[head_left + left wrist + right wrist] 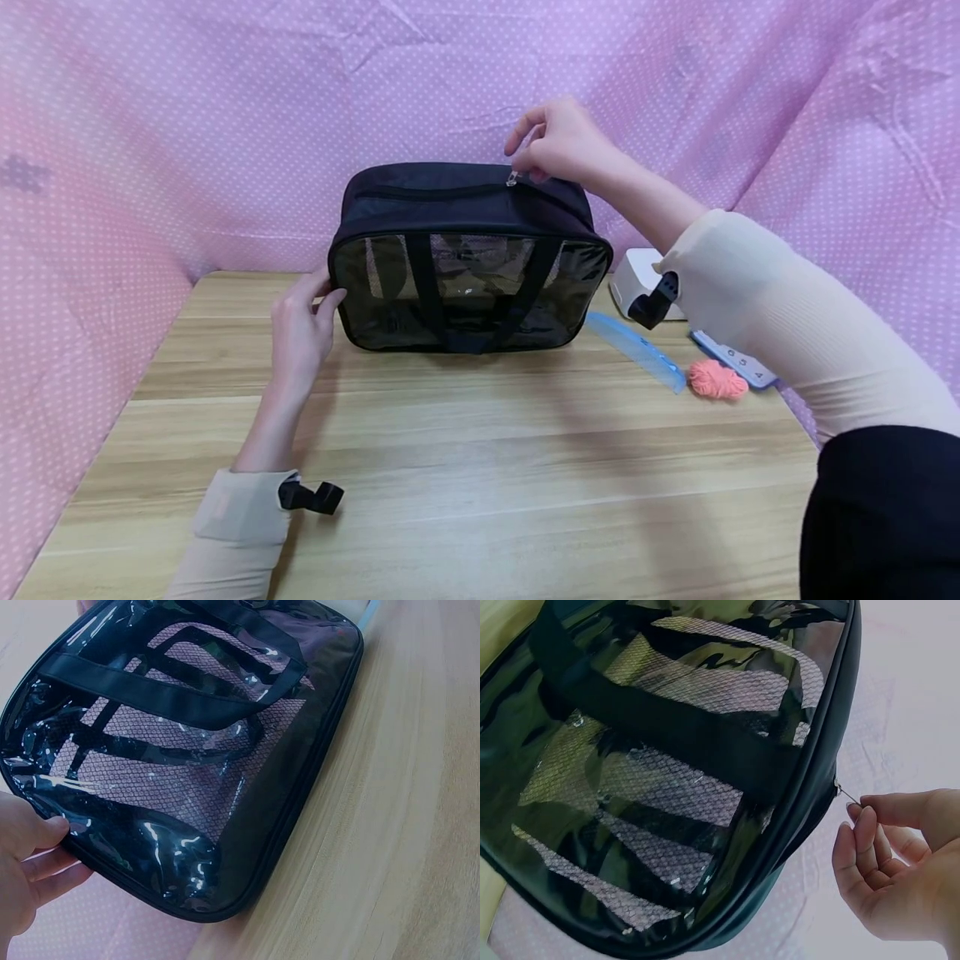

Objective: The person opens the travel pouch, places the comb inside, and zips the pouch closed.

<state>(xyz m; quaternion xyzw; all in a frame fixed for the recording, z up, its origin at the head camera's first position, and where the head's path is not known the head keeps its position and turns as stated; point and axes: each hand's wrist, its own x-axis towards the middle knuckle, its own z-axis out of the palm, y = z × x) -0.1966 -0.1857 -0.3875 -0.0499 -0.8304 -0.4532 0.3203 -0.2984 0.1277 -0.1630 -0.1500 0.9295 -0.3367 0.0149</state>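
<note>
A black bag [480,215] with a clear front panel and black strap handles stands upright at the back of the wooden table. Along its top runs a zipper, whose metal pull [513,177] is near the right end. My right hand [564,143] pinches that zipper pull between thumb and finger; the right wrist view shows the pull [847,794] stretched out from the bag's edge. At the bag's left side my left hand [302,323] grips the edge, thumb on the front panel, as the left wrist view shows with the thumb [51,831] against the piping.
Right of the bag lies a light blue comb [636,350]. Near it are a pink yarn bundle [717,380], a blue-edged card with digits [738,361] and a white box-shaped object [636,279], partly behind my right sleeve. Pink dotted cloth [450,83] hangs behind the table.
</note>
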